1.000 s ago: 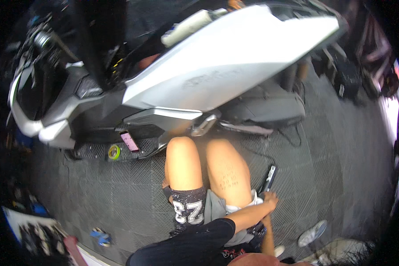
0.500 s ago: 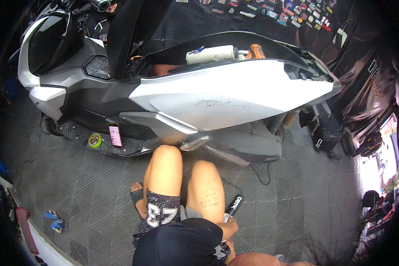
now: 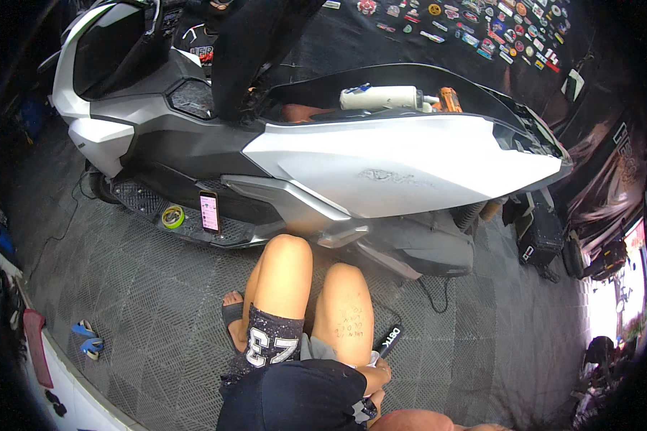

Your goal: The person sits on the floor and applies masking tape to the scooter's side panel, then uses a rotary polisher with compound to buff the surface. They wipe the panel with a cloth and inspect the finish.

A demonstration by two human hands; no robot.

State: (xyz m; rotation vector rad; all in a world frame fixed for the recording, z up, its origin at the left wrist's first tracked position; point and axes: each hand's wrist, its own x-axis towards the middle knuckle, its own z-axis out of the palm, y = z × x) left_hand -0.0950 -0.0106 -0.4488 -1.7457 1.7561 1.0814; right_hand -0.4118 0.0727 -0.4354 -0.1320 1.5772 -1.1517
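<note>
Low at the right of my legs, my left hand (image 3: 379, 375) is closed around the lower end of a black tube-like thing (image 3: 389, 340) with white lettering. A bit of something whitish shows at the fingers. Close below, my right hand (image 3: 375, 401) is only partly visible, its fingers hidden behind dark cloth. My bent bare knees (image 3: 286, 266) face a white and grey scooter (image 3: 381, 165). On its footboard lie a lit phone (image 3: 209, 211) and a yellow-green tape roll (image 3: 172, 217). Both are away from my hands.
The scooter's seat (image 3: 244, 57) is raised. A white cylinder (image 3: 377, 98) and an orange item (image 3: 449, 99) rest in the compartment. A black box (image 3: 540, 237) stands by the rear. Blue sandals (image 3: 88, 341) lie at left on the ridged floor (image 3: 158, 323). A cable (image 3: 438, 298) trails below the scooter.
My view has swung a little to the left, so the scooter and floor items sit further right. Both hands remain low beside my legs, with the black tube-like thing still held.
</note>
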